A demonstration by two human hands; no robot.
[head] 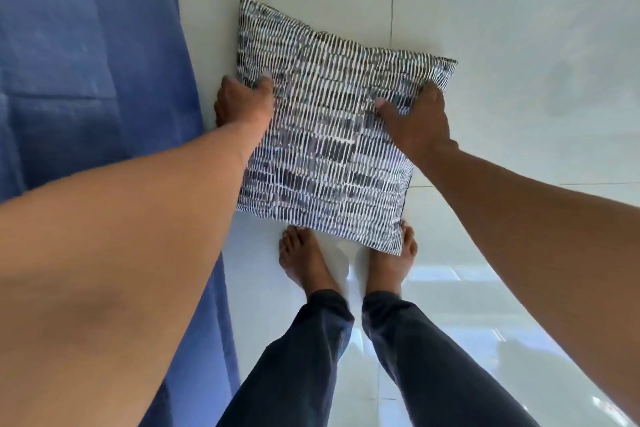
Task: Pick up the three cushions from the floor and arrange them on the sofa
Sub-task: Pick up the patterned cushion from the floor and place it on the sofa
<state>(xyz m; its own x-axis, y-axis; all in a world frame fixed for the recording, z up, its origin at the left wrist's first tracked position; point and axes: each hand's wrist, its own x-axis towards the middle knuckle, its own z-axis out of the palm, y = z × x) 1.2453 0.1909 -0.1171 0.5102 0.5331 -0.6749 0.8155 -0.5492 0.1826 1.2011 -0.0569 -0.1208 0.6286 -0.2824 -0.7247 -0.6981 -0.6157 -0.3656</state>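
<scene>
A square cushion [329, 135] with a dark blue, grey and white dashed pattern is held over the white tiled floor, just in front of my bare feet. My left hand [244, 100] grips its left edge, thumb on top and fingers hidden behind. My right hand [415, 118] grips its right edge the same way. The sofa [86, 62], covered in blue cloth, fills the left side of the view, close to my left hand. No other cushion is in view.
My bare feet [346, 263] and dark trouser legs [346, 357] stand below the cushion. Glossy white floor tiles [519, 45] stretch to the right and ahead. The blue sofa cover hangs down along my left side.
</scene>
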